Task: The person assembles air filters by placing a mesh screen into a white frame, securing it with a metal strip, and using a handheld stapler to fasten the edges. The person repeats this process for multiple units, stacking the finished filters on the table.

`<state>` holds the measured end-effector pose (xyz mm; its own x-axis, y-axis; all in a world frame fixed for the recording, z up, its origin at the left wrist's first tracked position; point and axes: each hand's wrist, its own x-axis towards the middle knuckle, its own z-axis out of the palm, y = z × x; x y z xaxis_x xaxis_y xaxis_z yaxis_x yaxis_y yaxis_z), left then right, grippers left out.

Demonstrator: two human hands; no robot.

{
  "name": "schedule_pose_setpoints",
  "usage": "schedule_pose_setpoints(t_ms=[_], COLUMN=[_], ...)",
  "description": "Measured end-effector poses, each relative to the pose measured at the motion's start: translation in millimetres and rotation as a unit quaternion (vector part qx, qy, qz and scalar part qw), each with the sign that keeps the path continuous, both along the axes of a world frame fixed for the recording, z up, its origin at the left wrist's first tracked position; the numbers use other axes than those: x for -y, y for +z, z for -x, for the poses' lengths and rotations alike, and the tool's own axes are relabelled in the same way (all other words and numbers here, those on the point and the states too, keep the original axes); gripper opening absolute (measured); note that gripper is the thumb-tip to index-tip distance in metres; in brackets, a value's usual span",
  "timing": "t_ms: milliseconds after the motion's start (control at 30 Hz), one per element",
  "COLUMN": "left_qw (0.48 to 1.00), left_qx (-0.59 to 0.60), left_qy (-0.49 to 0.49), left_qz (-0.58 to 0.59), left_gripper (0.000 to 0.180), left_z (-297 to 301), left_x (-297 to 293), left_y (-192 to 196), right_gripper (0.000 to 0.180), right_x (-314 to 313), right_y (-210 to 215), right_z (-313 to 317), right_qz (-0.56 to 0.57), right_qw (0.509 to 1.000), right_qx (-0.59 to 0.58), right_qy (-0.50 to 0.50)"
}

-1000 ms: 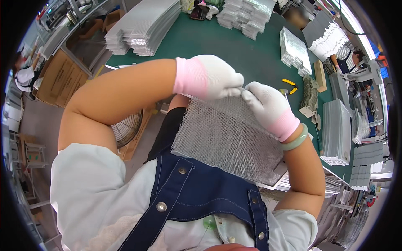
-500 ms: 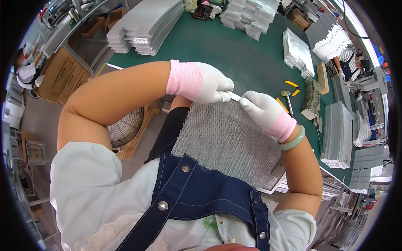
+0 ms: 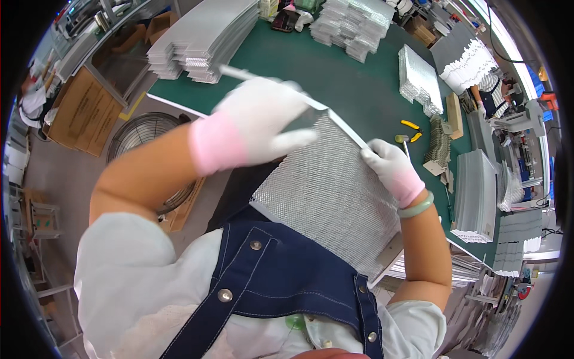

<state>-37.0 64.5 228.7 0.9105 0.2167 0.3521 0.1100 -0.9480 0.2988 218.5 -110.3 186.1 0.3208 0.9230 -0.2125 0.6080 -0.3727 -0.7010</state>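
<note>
A green surface point(image 3: 335, 78) spreads beyond a mesh panel point(image 3: 326, 191), which a gloved worker holds tilted against a denim apron point(image 3: 287, 287). Stacks of grey sheets point(image 3: 203, 36) lie on the surface well beyond the panel's far-left corner; yellow pliers point(image 3: 411, 127) lie near its right corner. The left hand point(image 3: 263, 119), fingers spread apart, grips a thin white strip point(image 3: 287, 93) running along the panel's top edge. The right hand point(image 3: 391, 167) is closed on the strip's other end at the panel's upper right corner.
</note>
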Motion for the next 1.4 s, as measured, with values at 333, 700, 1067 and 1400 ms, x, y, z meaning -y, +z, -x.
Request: schedule_pose_setpoints(t_ms=[333, 700, 1067, 1400], left_qw=[0.807, 0.64, 0.694, 0.839], left_qx=[-0.108, 0.342, 0.218, 0.268], left_qy=[-0.03, -0.192, -0.169, -0.146], left_qz=[0.579, 0.661, 0.665, 0.451], left_gripper=[0.048, 0.031, 0.034, 0.032], left_z=[31, -63, -50, -79], left_x=[73, -11, -17, -27], left_y=[-105, 18, 6, 45], right_gripper=[0.026, 0.04, 0.031, 0.04], right_x=[27, 44, 32, 10], right_y=[27, 71, 9, 49], right_z=[-7, -41, 14, -16], right_qz=[-0.113, -0.447, -0.405, -0.405], right_qw=[0.985, 0.807, 0.858, 0.894], right_qx=[0.038, 0.382, -0.287, -0.139], right_qy=[-0.123, 0.056, -0.127, -0.132])
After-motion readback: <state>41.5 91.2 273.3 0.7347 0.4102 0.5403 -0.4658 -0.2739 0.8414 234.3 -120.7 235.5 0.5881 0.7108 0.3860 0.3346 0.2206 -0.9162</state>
